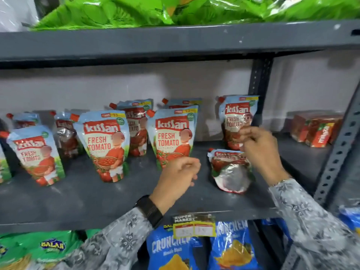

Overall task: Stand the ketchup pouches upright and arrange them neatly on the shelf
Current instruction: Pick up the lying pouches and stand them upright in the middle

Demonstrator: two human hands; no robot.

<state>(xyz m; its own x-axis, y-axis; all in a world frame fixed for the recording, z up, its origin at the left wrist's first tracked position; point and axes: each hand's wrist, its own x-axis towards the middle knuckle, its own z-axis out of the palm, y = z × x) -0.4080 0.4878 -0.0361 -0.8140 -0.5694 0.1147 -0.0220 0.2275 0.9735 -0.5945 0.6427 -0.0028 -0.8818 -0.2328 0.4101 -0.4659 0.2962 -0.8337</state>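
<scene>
Several Kissan tomato ketchup pouches stand upright on the dark grey shelf, among them a front one, a middle one and a back right one. One pouch lies flat, its base toward me. My left hand hovers with curled fingers just below the middle pouch and holds nothing. Blurred, my right hand is raised between the back right pouch and the top corner of the lying pouch. I cannot see whether its curled fingers grip either one.
Red cartons sit at the far right of the shelf. A perforated metal upright frames the right side. Green bags fill the shelf above. Blue snack bags and a price label hang below the shelf's front edge.
</scene>
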